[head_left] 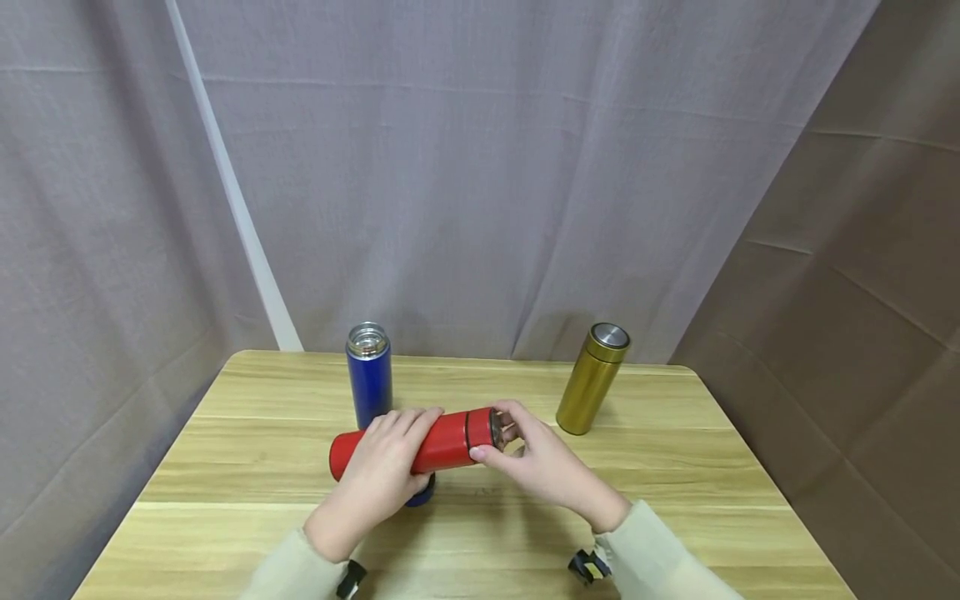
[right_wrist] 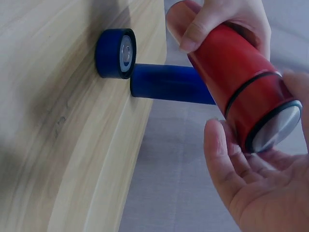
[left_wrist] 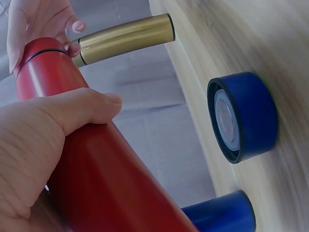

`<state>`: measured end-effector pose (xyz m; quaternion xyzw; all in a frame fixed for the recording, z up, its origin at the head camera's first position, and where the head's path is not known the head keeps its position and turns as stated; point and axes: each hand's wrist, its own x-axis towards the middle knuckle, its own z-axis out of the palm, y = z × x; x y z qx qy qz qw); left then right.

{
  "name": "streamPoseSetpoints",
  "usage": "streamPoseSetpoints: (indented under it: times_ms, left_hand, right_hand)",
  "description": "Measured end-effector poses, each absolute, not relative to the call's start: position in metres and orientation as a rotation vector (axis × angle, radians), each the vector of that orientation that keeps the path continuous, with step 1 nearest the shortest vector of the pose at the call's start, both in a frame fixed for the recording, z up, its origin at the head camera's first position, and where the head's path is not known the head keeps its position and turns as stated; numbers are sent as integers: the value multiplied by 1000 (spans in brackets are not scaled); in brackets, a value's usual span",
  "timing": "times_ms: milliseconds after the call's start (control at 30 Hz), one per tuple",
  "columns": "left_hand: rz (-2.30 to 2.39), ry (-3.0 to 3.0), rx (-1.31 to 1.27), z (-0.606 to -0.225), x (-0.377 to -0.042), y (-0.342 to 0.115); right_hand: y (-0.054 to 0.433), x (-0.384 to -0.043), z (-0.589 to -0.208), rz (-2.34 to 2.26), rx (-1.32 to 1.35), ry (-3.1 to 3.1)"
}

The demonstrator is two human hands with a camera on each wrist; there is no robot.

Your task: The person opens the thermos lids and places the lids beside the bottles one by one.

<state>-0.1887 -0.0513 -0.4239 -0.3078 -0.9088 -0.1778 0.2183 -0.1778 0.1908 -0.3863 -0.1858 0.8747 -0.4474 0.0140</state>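
Observation:
A red thermos (head_left: 444,442) is held tilted almost level above the table, its lid end to the right. My left hand (head_left: 386,454) grips it round the body, thumb across the near side in the left wrist view. Around the red lid (right_wrist: 260,108), which has a silver disc on its end, my right hand (head_left: 536,458) curls its thumb and fingers. Behind the left hand stands an uncapped blue thermos (head_left: 370,375), partly hidden in the head view. Its blue lid (left_wrist: 251,116) lies on the table beneath the red thermos, with its inner side visible.
A gold thermos (head_left: 592,379) with its lid on stands at the back right. The wooden table (head_left: 247,467) ends at a back edge before grey curtains (head_left: 465,208). Brown cloth (head_left: 847,333) hangs on the right side.

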Motion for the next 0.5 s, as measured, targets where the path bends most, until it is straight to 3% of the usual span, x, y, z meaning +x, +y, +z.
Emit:
streamPoseSetpoints:
  times_ms: [333, 500]
  left_hand:
    - [-514, -2555, -849, -423, -189, -52]
    - [-513, -2564, -840, -423, -189, -51]
  right_hand:
    - [197, -180, -382, -1266, -963, 2724]
    - [197, -178, -379, -1228, -894, 2754]
